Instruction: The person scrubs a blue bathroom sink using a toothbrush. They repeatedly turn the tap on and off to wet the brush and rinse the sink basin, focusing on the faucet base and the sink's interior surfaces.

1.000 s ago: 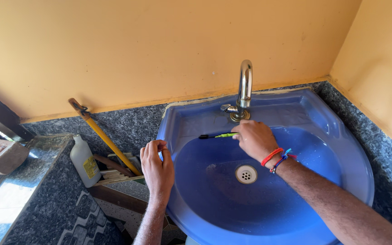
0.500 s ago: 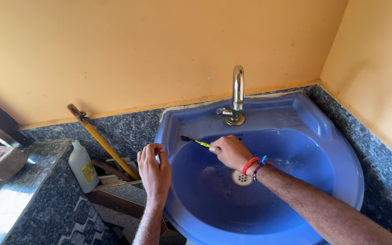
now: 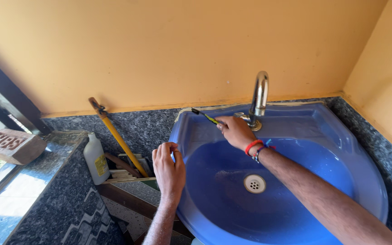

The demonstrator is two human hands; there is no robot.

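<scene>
The right hand (image 3: 234, 129) grips a green toothbrush (image 3: 205, 116) by its handle, bristle end raised over the back-left rim of the blue sink (image 3: 341, 149), just left of the steel tap (image 3: 259, 97). The basin looks wet, and no water is running. The left hand (image 3: 169, 170), loosely curled, rests on the sink's left rim, forearm rising from below.
</scene>
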